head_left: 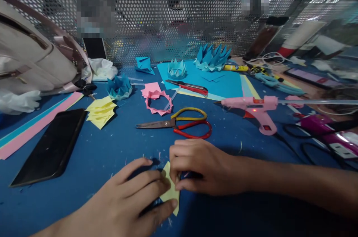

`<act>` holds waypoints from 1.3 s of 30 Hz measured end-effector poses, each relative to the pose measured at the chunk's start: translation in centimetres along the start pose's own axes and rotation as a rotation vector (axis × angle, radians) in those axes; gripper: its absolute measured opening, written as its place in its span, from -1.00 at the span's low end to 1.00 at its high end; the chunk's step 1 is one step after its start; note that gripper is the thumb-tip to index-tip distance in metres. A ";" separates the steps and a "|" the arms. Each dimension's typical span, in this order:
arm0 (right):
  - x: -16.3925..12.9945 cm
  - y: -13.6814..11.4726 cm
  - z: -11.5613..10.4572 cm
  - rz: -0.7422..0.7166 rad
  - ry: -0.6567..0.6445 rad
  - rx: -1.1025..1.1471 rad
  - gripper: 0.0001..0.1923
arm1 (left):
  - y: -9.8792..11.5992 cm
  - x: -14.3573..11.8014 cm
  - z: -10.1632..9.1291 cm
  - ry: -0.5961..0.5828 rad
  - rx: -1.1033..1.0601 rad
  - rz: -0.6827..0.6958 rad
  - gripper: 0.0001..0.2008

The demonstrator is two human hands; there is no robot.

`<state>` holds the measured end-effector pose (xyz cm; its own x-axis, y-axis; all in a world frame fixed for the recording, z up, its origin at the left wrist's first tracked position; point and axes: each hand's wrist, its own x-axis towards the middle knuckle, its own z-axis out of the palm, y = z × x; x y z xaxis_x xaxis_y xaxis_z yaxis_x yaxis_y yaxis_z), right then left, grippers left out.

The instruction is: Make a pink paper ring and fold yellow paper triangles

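A small piece of folded yellow paper (171, 193) lies on the blue tabletop, partly covered by both hands. My left hand (131, 196) has its fingers stretched apart, with some fingertips and the thumb resting on the paper's left and lower parts. On the paper's right edge, my right hand (200, 166) is closed, thumb and curled fingers pressed together on it. Just beyond the hands lie scissors (175, 123) with one yellow and one red handle. Farther back are a pink folded-paper ring (159, 107) and a stack of folded yellow papers (101, 112).
To the right, a pink glue gun (254, 110) lies with its cord trailing near a purple power strip (330, 132). A black phone (52, 147) is at left. Behind are a red utility knife (190, 87), blue paper sheets (232, 86), blue paper crowns (212, 58) and a perforated metal panel (151, 16).
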<state>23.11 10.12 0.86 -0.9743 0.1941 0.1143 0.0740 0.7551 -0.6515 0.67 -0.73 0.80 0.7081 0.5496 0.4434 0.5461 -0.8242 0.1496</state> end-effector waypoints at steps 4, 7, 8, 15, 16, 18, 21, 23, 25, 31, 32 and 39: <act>0.4 -0.5 0.5 0.114 0.010 -0.063 -0.80 | 0.0 -0.4 0.5 0.009 0.019 0.040 -0.67; 0.4 -0.5 0.6 0.123 0.019 -0.090 -0.78 | 0.0 -0.7 0.7 0.015 0.037 0.020 -0.66; 0.4 -0.5 0.7 0.124 0.021 -0.097 -0.78 | 0.1 -0.7 0.7 0.001 0.038 0.017 -0.64; 0.3 -0.6 0.8 0.099 0.030 -0.145 -0.76 | 0.0 -0.7 0.7 -0.076 0.025 0.042 -0.61; 0.4 -0.7 0.8 0.104 0.025 -0.159 -0.76 | 0.0 -0.8 0.7 -0.075 0.027 0.045 -0.61; 0.5 -0.9 0.8 0.100 0.013 -0.197 -0.77 | 0.1 -0.8 0.6 -0.070 0.039 0.038 -0.61; 0.6 -1.0 1.1 0.086 0.004 -0.317 -0.77 | 0.1 -0.8 0.6 -0.067 0.050 0.032 -0.61; 0.7 -1.0 1.4 0.073 0.001 -0.407 -0.76 | 0.2 -0.9 0.6 -0.075 0.046 0.040 -0.60; 0.7 -1.0 1.7 0.058 0.002 -0.464 -0.75 | 0.1 -0.9 0.6 -0.086 0.036 0.043 -0.58; 0.7 -0.9 2.0 0.044 0.007 -0.515 -0.76 | 0.1 -0.6 0.7 -0.071 0.049 0.041 -0.60; 0.7 -0.9 1.9 0.050 0.002 -0.515 -0.76 | 0.2 -0.6 0.7 -0.063 0.053 0.041 -0.61; 0.7 -1.2 1.7 0.073 0.005 -0.500 -0.76 | 0.4 -1.1 1.1 0.000 0.047 0.002 -0.75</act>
<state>21.97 8.28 0.46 -0.9618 0.2597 0.0865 0.2359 0.9467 -0.2193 0.63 -1.53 -0.57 0.7093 0.5478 0.4436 0.5649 -0.8182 0.1071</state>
